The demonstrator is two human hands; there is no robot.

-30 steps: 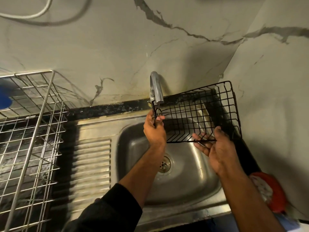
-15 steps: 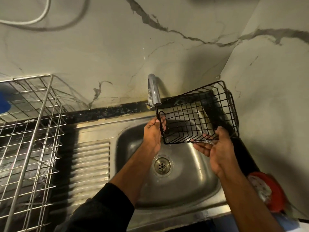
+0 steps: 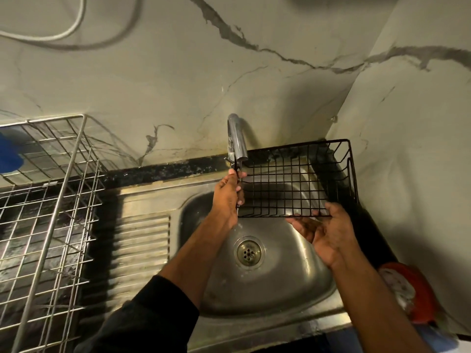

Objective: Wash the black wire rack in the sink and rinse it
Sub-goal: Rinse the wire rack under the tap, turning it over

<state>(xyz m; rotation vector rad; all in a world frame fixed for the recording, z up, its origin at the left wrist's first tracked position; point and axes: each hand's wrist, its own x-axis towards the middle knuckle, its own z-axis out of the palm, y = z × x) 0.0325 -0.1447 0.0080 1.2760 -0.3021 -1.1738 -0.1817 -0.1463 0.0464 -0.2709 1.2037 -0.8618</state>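
Marble-look wall fills the top and wraps round the corner on your right, grey veins across it; a pale cord loops at top left.

Steel sink sits below centre w/ a ribbed drainboard on its left side and the round drain in the basin bottom.

Silver wire dish rack stands at far left on the dark counter, something blue behind its mesh, too cut off to tell what.

Black wire rack is held up over the back-right part of the basin, not touching it, open side roughly twd you, its left edge right under the tap. A thin line of water seems to run down by that edge, hard to be sure.

Your left hand grips the rack's left end, fingers & thumb curled round the wire, just below the spout. Black sleeve on that arm.

Your right hand is under the rack's near-right corner, palm up, fingers spread fairly wide & mostly straight, the bottom wire resting on the fingertips; thumb side touches the corner, not a closed grip.

Orange-red item w/ a whitish patch sits at the sink's right edge, near your right forearm; can't tell what it is.
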